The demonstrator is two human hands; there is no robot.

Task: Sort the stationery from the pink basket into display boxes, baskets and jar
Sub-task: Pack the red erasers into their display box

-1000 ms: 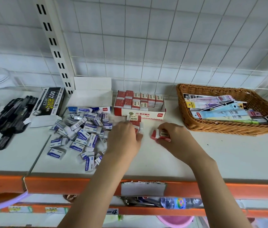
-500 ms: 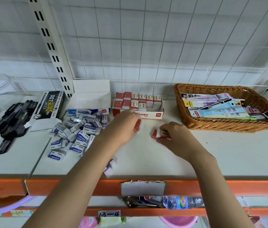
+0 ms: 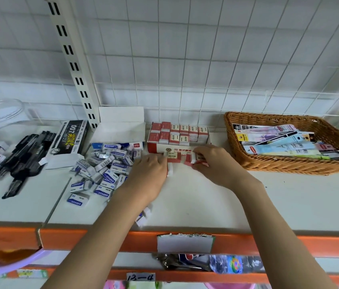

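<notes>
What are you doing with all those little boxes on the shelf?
A person is sorting stationery on a shelf. Both hands hold small red-and-white erasers just in front of the red display box, which already has rows of them inside: the left hand grips some, and the right hand pinches another. A pile of blue erasers lies loose to the left, and a wicker basket sits to the right.

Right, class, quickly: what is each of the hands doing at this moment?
Left hand: fingers curled on red erasers in front of the red box.
Right hand: pinches a red eraser.
</notes>
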